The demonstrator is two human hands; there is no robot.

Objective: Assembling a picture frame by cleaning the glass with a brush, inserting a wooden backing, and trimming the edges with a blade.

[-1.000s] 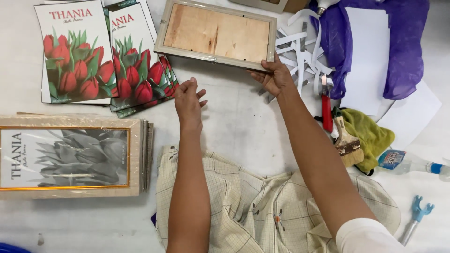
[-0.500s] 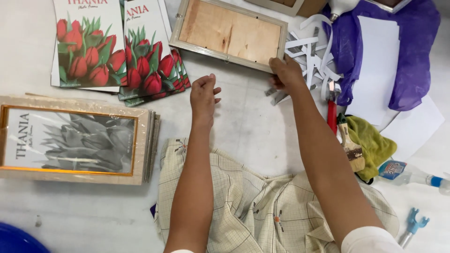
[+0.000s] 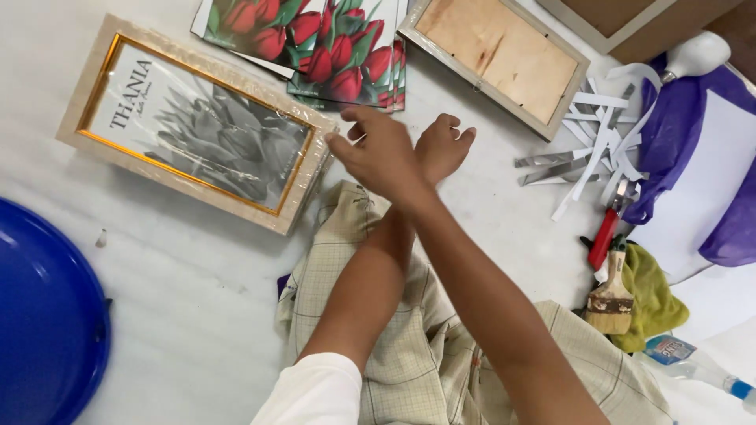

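Looking down through the head view, I judge the framing work partly done: one gold-edged frame with a grey flower print lies finished and plastic-wrapped at the upper left, while an empty frame lies back side up at the upper centre, with loose red tulip prints beside it unmounted. My arms cross at mid-frame. My right hand reaches leftward, fingers loosely spread and grasping nothing, their tips just at the right corner of the wrapped frame; I cannot tell whether they touch it. My left hand lies behind it, fingers lightly curled and empty, near the floor below the tulip prints.
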